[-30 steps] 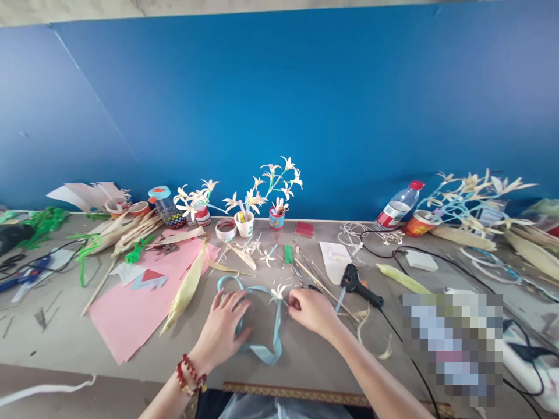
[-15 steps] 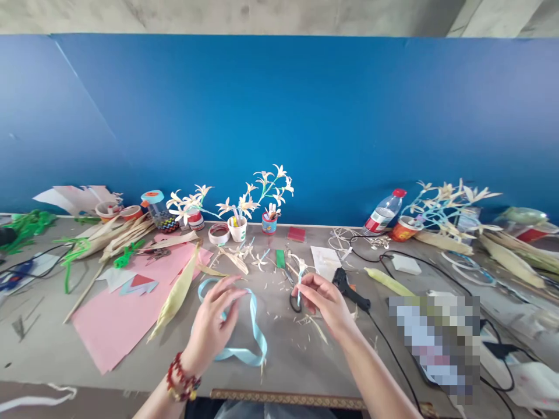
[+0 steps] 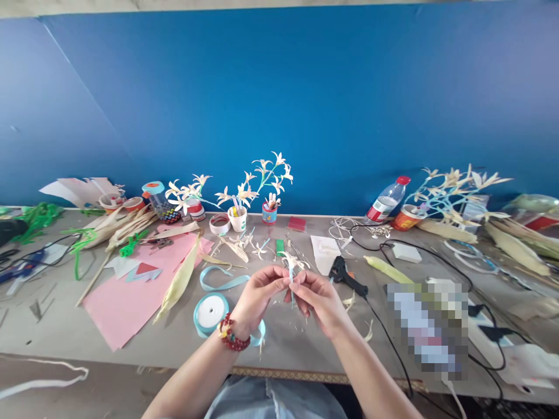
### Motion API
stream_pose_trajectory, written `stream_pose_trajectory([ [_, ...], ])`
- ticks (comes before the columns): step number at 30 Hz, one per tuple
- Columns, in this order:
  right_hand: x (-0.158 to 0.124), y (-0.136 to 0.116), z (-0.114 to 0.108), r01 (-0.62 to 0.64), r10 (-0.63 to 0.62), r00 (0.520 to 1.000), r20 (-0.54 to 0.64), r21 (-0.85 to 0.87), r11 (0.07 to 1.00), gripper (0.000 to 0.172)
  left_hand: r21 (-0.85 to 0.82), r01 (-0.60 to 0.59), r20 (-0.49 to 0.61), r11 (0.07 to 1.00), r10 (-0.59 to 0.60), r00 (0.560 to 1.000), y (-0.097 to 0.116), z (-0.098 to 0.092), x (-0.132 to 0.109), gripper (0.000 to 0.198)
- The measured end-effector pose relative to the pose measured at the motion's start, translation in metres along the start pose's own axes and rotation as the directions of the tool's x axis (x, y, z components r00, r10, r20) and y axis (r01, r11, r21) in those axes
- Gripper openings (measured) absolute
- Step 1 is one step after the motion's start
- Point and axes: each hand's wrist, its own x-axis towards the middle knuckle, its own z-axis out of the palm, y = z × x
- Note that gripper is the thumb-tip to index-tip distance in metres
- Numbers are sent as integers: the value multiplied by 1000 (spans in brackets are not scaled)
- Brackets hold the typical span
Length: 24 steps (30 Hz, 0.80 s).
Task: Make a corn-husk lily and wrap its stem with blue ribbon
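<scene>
My left hand point(image 3: 263, 294) and my right hand point(image 3: 321, 298) meet above the middle of the table. Both pinch a small cream flower point(image 3: 292, 261) at its pale blue stem; the petals point up. Fingertips hide part of the stem. Behind and beneath my left wrist lies a spool of light blue ribbon point(image 3: 211, 311), its loose ribbon point(image 3: 222, 286) curling across the tabletop. A black glue gun point(image 3: 347, 277) rests right of my right hand. Several loose flowers point(image 3: 259, 249) lie beyond my hands.
Pink paper point(image 3: 117, 308) and a dried corn husk point(image 3: 179, 279) lie at the left. Finished flower sprays stand in a white cup point(image 3: 237, 220) and an orange cup point(image 3: 407, 218) at the back. A bottle point(image 3: 386, 202), cables and a pixelated patch are at the right.
My left hand has moved right from over the ribbon to the flower's stem, uncovering the spool. My right hand still holds the flower, now closer to the middle. The view has tilted downward.
</scene>
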Motion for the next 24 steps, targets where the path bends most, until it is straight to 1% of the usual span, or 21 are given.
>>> stream_pose_trajectory([
  [6,-4,-1,2,-4,4,1000,-28,2,1000,35,-119,30,-5,992,-31,1000,-6,-2,-1,17],
  [10,-6,4,1,-18,18,1000,-3,27,999,34,-199,6,8,980,-5,1000,-9,-4,-1,16],
  [12,-6,8,0,-23,23,1000,1,35,999,34,-203,1,16,979,3,1000,-10,-4,-2,14],
  [14,-7,13,1,-28,29,999,-15,30,999,35,-171,-2,19,985,6,1000,-11,-4,-4,14],
  [16,-8,17,0,-23,22,999,-41,-13,1000,34,-110,-17,6,994,17,1000,-13,-5,-5,13],
  [17,-9,19,-3,-11,8,999,-50,-62,998,33,-76,-24,-10,997,23,1000,-15,-6,-6,12],
  [19,-11,20,-16,46,-64,996,-60,-257,965,31,-29,-36,-73,999,34,997,-18,-9,-6,10],
  [20,-13,20,-26,82,-118,991,-67,-397,914,29,-24,-22,-107,999,19,994,-20,-11,-6,9],
  [21,-14,19,-40,114,-188,979,-76,-560,820,27,-27,-12,-146,1000,8,989,-22,-13,-5,9],
  [22,-15,18,-56,129,-272,958,-88,-717,685,25,-38,-5,-173,999,-2,985,-23,-15,-5,9],
  [23,-16,17,-73,89,-349,929,-122,-843,530,23,-58,-5,-194,998,-6,981,-24,-16,-4,10],
  [24,-17,17,-91,6,-429,889,-160,-933,360,20,-81,-6,-207,997,-11,978,-25,-16,-3,11],
])
